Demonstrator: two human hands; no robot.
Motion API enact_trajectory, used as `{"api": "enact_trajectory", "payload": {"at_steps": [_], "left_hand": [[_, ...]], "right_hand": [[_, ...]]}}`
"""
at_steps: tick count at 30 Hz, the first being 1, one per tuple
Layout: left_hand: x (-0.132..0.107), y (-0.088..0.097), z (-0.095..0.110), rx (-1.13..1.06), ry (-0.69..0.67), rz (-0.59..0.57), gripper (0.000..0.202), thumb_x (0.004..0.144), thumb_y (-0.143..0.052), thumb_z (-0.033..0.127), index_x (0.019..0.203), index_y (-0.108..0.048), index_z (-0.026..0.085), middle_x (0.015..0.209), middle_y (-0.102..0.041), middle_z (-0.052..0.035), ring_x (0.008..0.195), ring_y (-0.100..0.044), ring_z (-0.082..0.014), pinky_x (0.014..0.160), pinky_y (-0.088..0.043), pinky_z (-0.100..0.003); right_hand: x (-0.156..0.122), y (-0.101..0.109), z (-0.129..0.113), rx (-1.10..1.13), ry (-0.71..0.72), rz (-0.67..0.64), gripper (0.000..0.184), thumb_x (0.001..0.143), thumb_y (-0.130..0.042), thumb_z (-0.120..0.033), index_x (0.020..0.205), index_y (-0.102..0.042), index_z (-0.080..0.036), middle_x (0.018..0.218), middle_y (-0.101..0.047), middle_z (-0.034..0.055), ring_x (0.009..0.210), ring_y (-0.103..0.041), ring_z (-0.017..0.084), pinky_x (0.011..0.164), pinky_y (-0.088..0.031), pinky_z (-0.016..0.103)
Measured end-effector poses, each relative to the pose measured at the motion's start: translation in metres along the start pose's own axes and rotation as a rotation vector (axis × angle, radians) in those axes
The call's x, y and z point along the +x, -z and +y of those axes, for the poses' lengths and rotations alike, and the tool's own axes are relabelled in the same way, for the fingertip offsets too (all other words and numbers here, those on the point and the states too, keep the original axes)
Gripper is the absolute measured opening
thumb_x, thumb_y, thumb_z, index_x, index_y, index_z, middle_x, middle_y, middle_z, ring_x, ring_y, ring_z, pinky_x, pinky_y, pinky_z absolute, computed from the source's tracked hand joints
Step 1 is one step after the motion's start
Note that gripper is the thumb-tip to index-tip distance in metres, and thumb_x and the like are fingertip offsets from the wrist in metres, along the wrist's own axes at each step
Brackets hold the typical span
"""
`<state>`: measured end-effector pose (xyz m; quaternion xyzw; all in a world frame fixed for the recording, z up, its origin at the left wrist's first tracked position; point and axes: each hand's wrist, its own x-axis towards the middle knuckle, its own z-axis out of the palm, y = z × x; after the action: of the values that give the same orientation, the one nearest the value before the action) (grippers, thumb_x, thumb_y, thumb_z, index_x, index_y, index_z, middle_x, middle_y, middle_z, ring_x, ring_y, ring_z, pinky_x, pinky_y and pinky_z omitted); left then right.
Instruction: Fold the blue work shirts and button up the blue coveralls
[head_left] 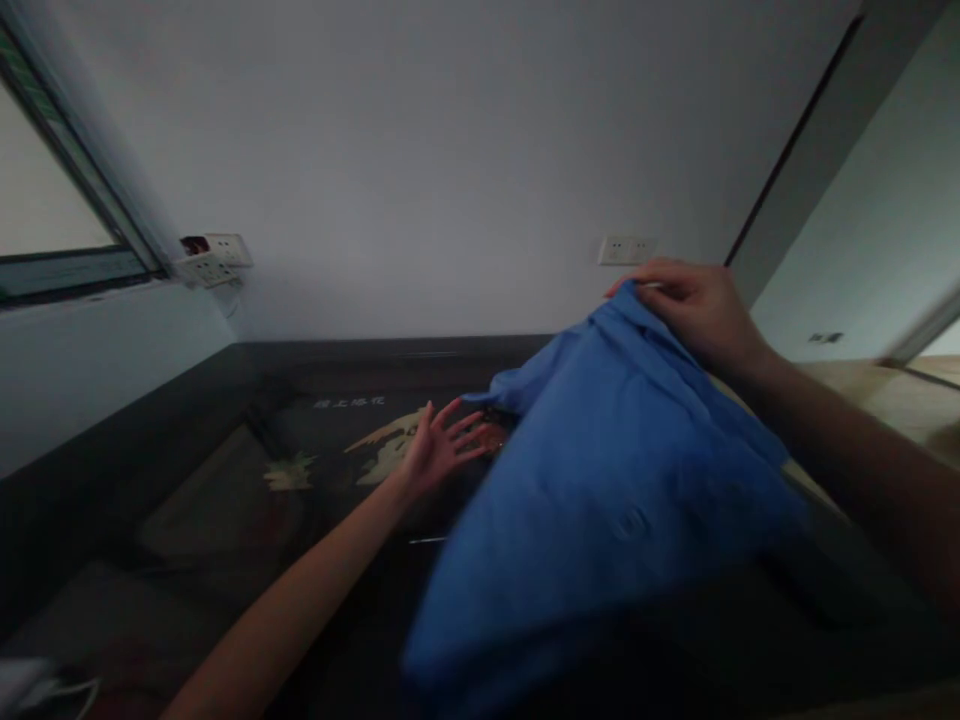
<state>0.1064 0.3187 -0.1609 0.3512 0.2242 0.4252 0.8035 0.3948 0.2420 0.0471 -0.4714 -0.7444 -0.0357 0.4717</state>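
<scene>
A blue cloth point(600, 480), possibly a garment, hangs in loose folds above the dark table point(360, 590). Its lower edge is blurred, and a small mark shows on its front. My right hand point(694, 305) pinches the cloth at its top and holds it up. To the left, my left hand point(439, 447) is open with the fingers spread, palm partly turned up. Its fingertips are close to a narrow corner of the cloth; whether they touch it I cannot tell.
The glossy tabletop carries a pale printed picture point(386, 450) and writing point(349, 403). A thin light stick-like thing point(427, 541) lies near the cloth. A white object with a cable point(26, 685) is at the lower left. Wall sockets point(626, 250) sit behind the table.
</scene>
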Motion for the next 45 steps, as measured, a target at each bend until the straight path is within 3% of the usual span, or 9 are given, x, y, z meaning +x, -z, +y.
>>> {"api": "enact_trajectory", "payload": {"at_steps": [7, 11, 16, 19, 24, 30, 35, 40, 45], "left_hand": [[-0.063, -0.042, -0.007, 0.438, 0.222, -0.291, 0.062, 0.087, -0.040, 0.063, 0.134, -0.042, 0.023, 0.126, -0.054, -0.0160, 0.111, -0.055, -0.0307, 0.086, -0.047, -0.050], [-0.071, -0.048, -0.048, 0.911, 0.055, -0.207, 0.057, 0.079, -0.063, 0.046, 0.127, -0.048, 0.018, 0.119, -0.055, -0.0133, 0.105, -0.055, -0.0252, 0.091, -0.046, -0.043], [-0.058, -0.032, -0.076, 1.239, -0.062, -0.221, 0.033, 0.076, -0.064, 0.027, 0.107, -0.061, 0.015, 0.104, -0.062, -0.0080, 0.096, -0.057, -0.0210, 0.089, -0.044, -0.034], [-0.035, -0.011, -0.043, 1.182, -0.013, -0.246, 0.024, 0.084, -0.052, 0.036, 0.088, -0.065, 0.016, 0.084, -0.065, -0.0021, 0.080, -0.057, -0.0162, 0.079, -0.046, -0.029], [0.002, 0.041, 0.074, 0.947, -0.279, 0.287, 0.035, 0.068, -0.068, 0.046, 0.083, -0.063, 0.015, 0.073, -0.061, 0.0002, 0.068, -0.051, -0.0139, 0.064, -0.042, -0.024], [-0.034, 0.039, 0.179, 0.743, -0.642, 0.435, 0.028, 0.078, -0.063, 0.042, 0.074, -0.054, 0.015, 0.058, -0.045, 0.0056, 0.052, -0.039, -0.0074, 0.054, -0.034, -0.018], [-0.102, 0.016, 0.178, 1.031, -0.847, 0.429, 0.035, 0.083, -0.057, 0.049, 0.089, -0.061, 0.015, 0.075, -0.056, 0.0044, 0.071, -0.049, -0.0089, 0.072, -0.038, -0.021], [-0.155, 0.013, 0.149, 1.378, -0.639, 0.453, 0.035, 0.086, -0.047, 0.050, 0.093, -0.064, 0.020, 0.088, -0.062, 0.0036, 0.080, -0.053, -0.0121, 0.072, -0.039, -0.021], [-0.176, 0.022, 0.143, 1.528, -0.471, 0.581, 0.033, 0.083, -0.046, 0.051, 0.075, -0.054, 0.019, 0.065, -0.049, 0.0055, 0.061, -0.044, -0.0095, 0.057, -0.035, -0.017]], "right_hand": [[-0.047, -0.066, -0.010, 0.226, -0.016, -0.239, 0.023, 0.087, -0.054, -0.035, 0.081, -0.069, -0.018, 0.082, -0.065, 0.0030, 0.077, -0.060, 0.016, 0.068, -0.047, 0.027], [-0.055, -0.086, -0.012, 0.422, -0.164, -0.279, 0.023, 0.089, -0.051, -0.038, 0.087, -0.063, -0.018, 0.068, -0.058, -0.0017, 0.050, -0.049, 0.010, 0.046, -0.039, 0.021], [-0.049, -0.073, 0.000, 0.431, -0.170, -0.099, 0.027, 0.092, -0.049, -0.043, 0.083, -0.058, -0.019, 0.070, -0.055, -0.0024, 0.061, -0.053, 0.010, 0.056, -0.044, 0.022], [-0.035, -0.052, 0.020, 0.403, -0.207, 0.066, 0.024, 0.092, -0.050, -0.040, 0.082, -0.057, -0.019, 0.073, -0.056, -0.0021, 0.065, -0.055, 0.010, 0.059, -0.045, 0.022], [-0.013, 0.003, 0.063, 0.507, -0.313, 0.474, 0.012, 0.093, -0.049, -0.020, 0.082, -0.054, -0.020, 0.080, -0.061, 0.0009, 0.060, -0.053, 0.007, 0.055, -0.041, 0.022], [-0.018, 0.058, 0.091, 0.571, -0.201, 0.685, 0.011, 0.084, -0.056, -0.014, 0.075, -0.056, -0.020, 0.086, -0.066, 0.0010, 0.077, -0.062, 0.011, 0.065, -0.040, 0.028], [-0.063, 0.059, 0.071, 0.605, -0.171, 0.789, 0.017, 0.080, -0.060, -0.019, 0.065, -0.057, -0.025, 0.074, -0.066, -0.0004, 0.081, -0.065, 0.016, 0.071, -0.042, 0.035], [-0.122, 0.051, 0.032, 0.485, -0.442, 0.674, 0.011, 0.078, -0.063, -0.031, 0.068, -0.060, -0.027, 0.081, -0.070, 0.0069, 0.078, -0.065, 0.021, 0.072, -0.047, 0.042], [-0.150, 0.049, 0.036, 0.458, -0.727, 0.610, 0.014, 0.077, -0.056, -0.033, 0.066, -0.057, -0.024, 0.089, -0.069, 0.0087, 0.084, -0.064, 0.023, 0.070, -0.050, 0.042]]}}
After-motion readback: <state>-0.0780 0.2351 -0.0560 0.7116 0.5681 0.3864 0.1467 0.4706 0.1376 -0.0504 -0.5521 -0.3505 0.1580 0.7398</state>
